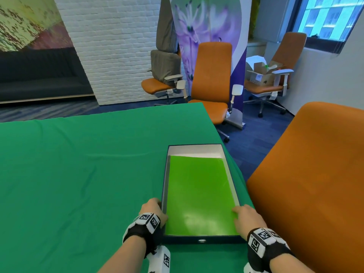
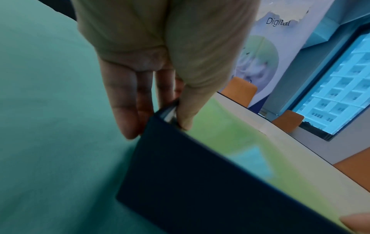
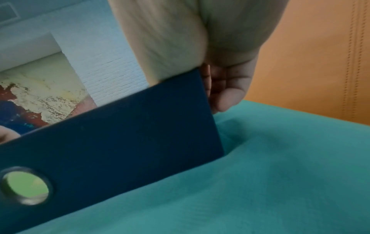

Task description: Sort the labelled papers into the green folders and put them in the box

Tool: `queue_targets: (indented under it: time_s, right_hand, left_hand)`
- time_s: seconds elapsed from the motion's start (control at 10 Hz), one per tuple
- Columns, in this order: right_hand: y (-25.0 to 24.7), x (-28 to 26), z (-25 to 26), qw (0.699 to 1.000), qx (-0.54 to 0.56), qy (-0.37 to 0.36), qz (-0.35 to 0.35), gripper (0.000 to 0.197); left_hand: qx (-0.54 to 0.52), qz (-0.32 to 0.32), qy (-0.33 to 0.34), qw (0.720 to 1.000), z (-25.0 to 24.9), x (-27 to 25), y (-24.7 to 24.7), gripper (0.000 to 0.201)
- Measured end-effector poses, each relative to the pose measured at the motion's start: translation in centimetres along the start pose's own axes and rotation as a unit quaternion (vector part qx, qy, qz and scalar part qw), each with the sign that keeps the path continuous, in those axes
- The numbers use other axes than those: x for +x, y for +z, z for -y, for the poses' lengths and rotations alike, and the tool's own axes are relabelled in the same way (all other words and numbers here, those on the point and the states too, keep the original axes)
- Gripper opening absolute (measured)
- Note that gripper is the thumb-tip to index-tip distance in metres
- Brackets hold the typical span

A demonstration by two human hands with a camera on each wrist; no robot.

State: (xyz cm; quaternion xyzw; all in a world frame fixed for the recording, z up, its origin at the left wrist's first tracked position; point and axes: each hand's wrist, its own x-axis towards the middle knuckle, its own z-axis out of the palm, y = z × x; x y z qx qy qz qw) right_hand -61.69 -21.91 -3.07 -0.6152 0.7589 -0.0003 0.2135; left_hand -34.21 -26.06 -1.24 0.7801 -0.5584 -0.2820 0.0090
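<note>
Head view shows our green folder [image 1: 199, 192] lying flat inside the dark blue box [image 1: 202, 240], filling most of its floor, with a strip of the white lining bare at the far end. No loose labelled papers show anywhere, so we judge the sorting is done or nearly so and what remains is only handling the box. We hold it by its two near corners: our left hand [image 1: 152, 210] pinches the left wall, thumb inside over the rim and fingers [image 2: 128, 101] straight down the outside, as the left wrist view makes plain. Our right hand [image 1: 247, 218] does the same on the right wall, thumb laid over the folder's near corner, the other fingers [image 3: 226, 88] outside by the corner. That paired grip looks meant to steady or slide the box squarely, and perhaps to press the folder down flat. A round metal-rimmed finger hole [image 3: 26, 186] in the near wall shows green through it. The box sits near the right edge of a table under a green cloth [image 1: 78, 164]. Just beside us on the right stands an orange chair back [image 1: 311, 174]; more orange office chairs [image 1: 212, 79], a flowered banner [image 1: 208, 26], a white brick wall [image 1: 114, 46] and a window [image 1: 331, 16] lie beyond.
</note>
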Motion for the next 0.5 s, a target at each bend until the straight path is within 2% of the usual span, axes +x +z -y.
queue_targets:
  time_s: [0.1, 0.2, 0.3, 0.4, 0.5]
  right_hand:
    - [0.1, 0.1, 0.0, 1.000, -0.012, 0.006, 0.023, 0.046]
    - [0.1, 0.1, 0.1, 0.999, -0.027, 0.004, 0.031, 0.042]
    - [-0.2, -0.2, 0.2, 0.999, -0.009, 0.000, 0.043, 0.041]
    - [-0.6, -1.3, 0.2, 0.998, -0.009, -0.010, 0.060, 0.043]
    - [-1.6, -2.7, 0.3, 0.999, 0.020, -0.031, 0.005, 0.047]
  left_hand:
    - [0.039, 0.003, -0.020, 0.999, -0.3, 0.0, -0.5, 0.017]
    - [0.051, 0.005, -0.023, 0.998, -0.7, 0.1, -0.7, 0.029]
    - [0.065, -0.011, -0.019, 0.998, -0.8, 0.2, -0.3, 0.026]
    - [0.090, 0.002, 0.009, 0.996, -0.6, -1.0, -0.4, 0.023]
    - [0.068, 0.017, 0.029, 0.997, 0.2, -3.2, -1.7, 0.028]
